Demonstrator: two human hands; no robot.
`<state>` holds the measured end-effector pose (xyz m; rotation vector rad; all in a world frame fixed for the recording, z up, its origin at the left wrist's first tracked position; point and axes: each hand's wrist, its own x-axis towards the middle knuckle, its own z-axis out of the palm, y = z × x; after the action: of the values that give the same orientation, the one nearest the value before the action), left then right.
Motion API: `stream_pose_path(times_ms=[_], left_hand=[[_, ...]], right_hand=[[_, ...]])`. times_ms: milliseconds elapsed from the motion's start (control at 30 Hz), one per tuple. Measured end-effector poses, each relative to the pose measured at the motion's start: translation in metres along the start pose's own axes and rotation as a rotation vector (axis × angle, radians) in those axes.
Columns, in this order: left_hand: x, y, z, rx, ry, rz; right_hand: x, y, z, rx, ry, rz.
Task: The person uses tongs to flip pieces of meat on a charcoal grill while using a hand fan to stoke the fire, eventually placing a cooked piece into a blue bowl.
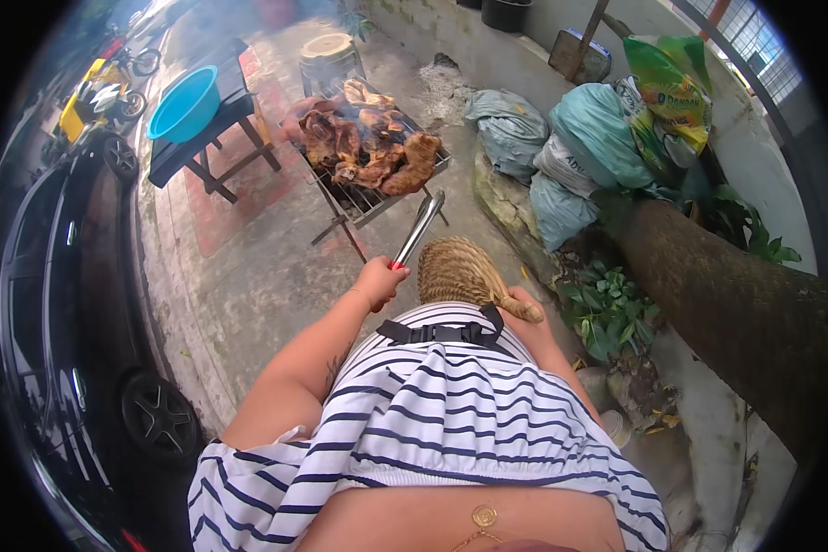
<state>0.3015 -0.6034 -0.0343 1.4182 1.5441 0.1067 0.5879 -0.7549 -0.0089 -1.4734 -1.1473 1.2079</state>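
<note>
My left hand (379, 281) grips metal tongs (419, 229) by their red-trimmed end, and their tips point up toward the grill. In my right hand (526, 317) is the handle of a woven straw hand fan (455, 272), held low in front of my waist. Beyond the tongs stands a charcoal grill (369, 212) on thin metal legs. Browned pieces of meat (366, 141) are heaped over its grate, and smoke drifts above them. The tong tips look close to the grill's near edge; whether they touch it I cannot tell.
Left of the grill, a blue plastic basin (185, 105) sits on a dark wooden bench (210, 148). Stacked plastic stools (328, 58) stand behind. A black car (76, 290) lines the left side. Filled bags (579, 145), a tree trunk (717, 297) and plants (610, 307) border the right.
</note>
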Motion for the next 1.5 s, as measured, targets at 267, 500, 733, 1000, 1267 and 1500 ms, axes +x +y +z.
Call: stream_pose_path(times_ms=[267, 500, 733, 1000, 1267, 1500], left_hand=[[0.02, 0.0, -0.009, -0.738, -0.141, -0.026], [0.04, 0.016, -0.008, -1.138, -0.212, -0.106], [0.051, 0.026, -0.003, -1.238, -0.27, -0.121], [0.027, 0.033, -0.016, -1.161, -0.29, -0.141], [-0.019, 0.017, -0.022, -0.863, -0.303, -0.019], [-0.078, -0.024, -0.062, -0.85, 0.189, 0.192]], right_hand=[[-0.014, 0.012, 0.004, 0.013, 0.092, 0.022], [-0.032, -0.004, 0.011, -0.005, 0.121, 0.05], [-0.047, -0.005, 0.011, -0.011, 0.187, 0.083], [-0.042, -0.012, 0.018, -0.015, 0.179, 0.104], [-0.007, 0.032, 0.007, 0.011, 0.16, 0.024], [0.027, -0.029, 0.018, -0.161, -0.194, -0.203]])
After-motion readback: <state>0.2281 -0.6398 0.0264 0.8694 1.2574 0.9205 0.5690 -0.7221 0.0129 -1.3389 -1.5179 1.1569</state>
